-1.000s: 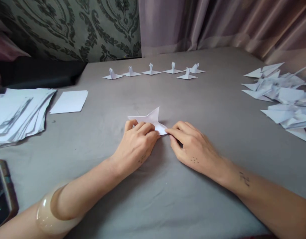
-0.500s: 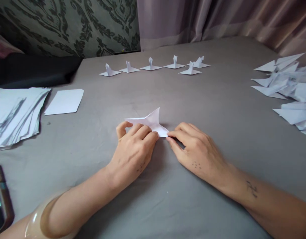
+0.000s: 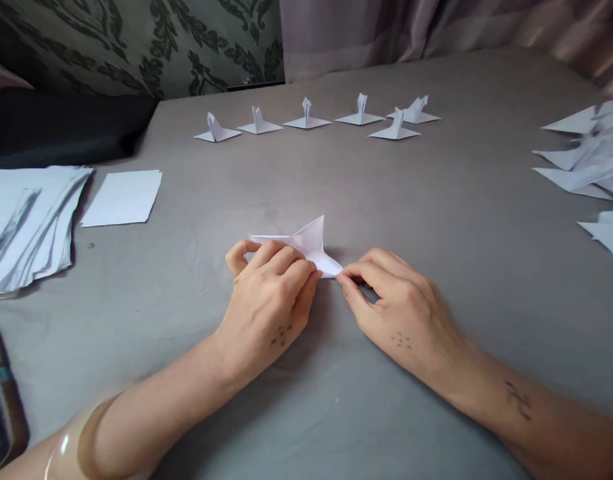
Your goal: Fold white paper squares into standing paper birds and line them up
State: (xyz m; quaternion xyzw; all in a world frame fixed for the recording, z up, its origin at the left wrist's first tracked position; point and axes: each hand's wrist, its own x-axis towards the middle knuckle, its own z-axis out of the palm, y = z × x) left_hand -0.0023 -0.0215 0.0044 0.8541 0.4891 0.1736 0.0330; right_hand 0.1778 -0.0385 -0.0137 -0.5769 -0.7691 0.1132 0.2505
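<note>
A partly folded piece of white paper [image 3: 311, 241] lies between my hands at the middle of the grey-covered surface, one pointed flap standing up. My left hand [image 3: 271, 283] grips its left and near side, with the fingers curled over it and hiding much of that part. At the right tip of the paper, my right hand [image 3: 394, 293] pinches the corner between thumb and index finger. Both hands rest low, close to the cloth.
Several folded paper figures [image 3: 306, 122] stand in a row at the back. More folded papers [image 3: 581, 167] are heaped at the right edge. On the left are a paper stack [image 3: 36, 227], small square sheets [image 3: 124, 198], a black cloth [image 3: 66, 127] and a phone [image 3: 4, 400].
The view has shifted slightly, so the things around the edges appear displaced. Both hands keep their hold on the paper, with hardly any change in their grip.
</note>
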